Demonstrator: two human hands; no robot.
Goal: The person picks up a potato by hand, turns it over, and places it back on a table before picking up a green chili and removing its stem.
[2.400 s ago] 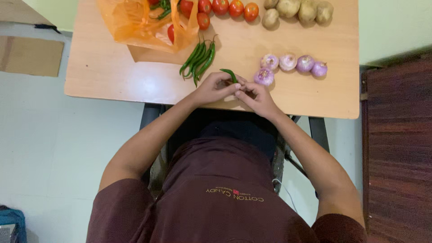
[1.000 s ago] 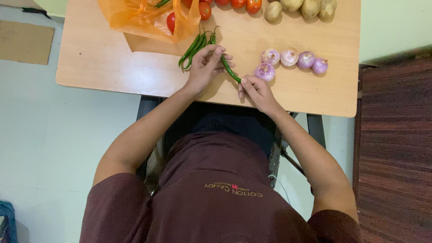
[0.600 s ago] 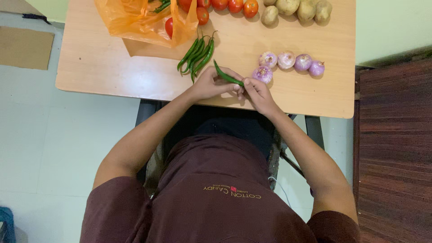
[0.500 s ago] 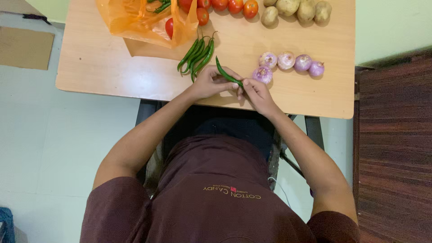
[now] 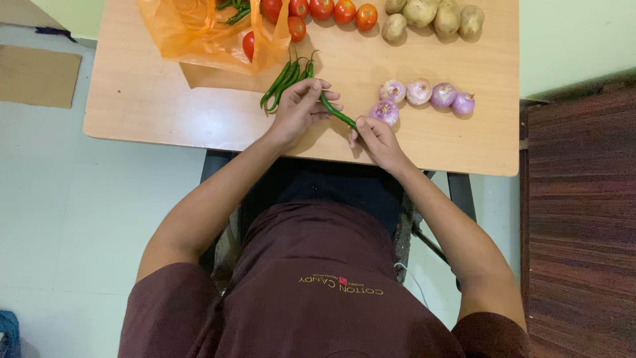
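Note:
A long green chilli (image 5: 336,112) stretches between my two hands above the wooden table (image 5: 165,106). My right hand (image 5: 372,138) pinches its near end, close to the table's front edge. My left hand (image 5: 299,109) holds its far end with the fingers spread, right beside a small bunch of green chillies (image 5: 286,78) lying on the table. A peeled purple onion (image 5: 385,112) sits just right of my right hand's fingertips.
Three more purple onions (image 5: 430,94) lie in a row at the right. An orange plastic bag (image 5: 199,30) with vegetables, a row of red tomatoes (image 5: 324,9) and several potatoes (image 5: 434,14) line the far edge. A cardboard piece (image 5: 36,76) lies on the floor at left.
My left hand has moved from close beside my right hand up toward the chilli bunch, with its fingers spread. The chilli stays pinched in my right hand.

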